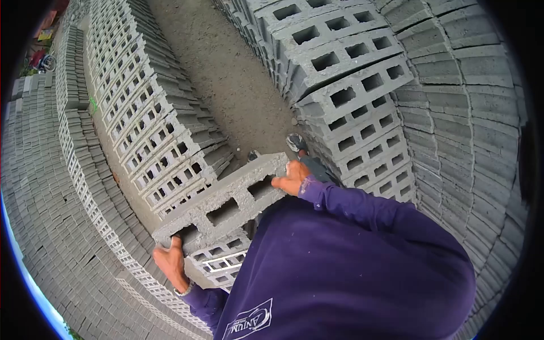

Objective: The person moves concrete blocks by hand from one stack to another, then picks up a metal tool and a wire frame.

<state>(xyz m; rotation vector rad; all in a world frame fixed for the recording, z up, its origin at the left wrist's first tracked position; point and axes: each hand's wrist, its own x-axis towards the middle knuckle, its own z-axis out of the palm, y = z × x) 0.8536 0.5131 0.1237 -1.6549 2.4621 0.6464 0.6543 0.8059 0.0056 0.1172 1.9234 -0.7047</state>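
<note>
Block [242, 199]'s sitting between the left hand [170, 263] and right hand [292, 178], one at each end. Path [221, 68] runs ahead between the left stack [184, 96] and right stack [334, 79].

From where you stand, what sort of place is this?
Probably an outdoor concrete-block yard: long rows of stacked blocks, a bare dirt path between them, and a hollow block being held.
</note>
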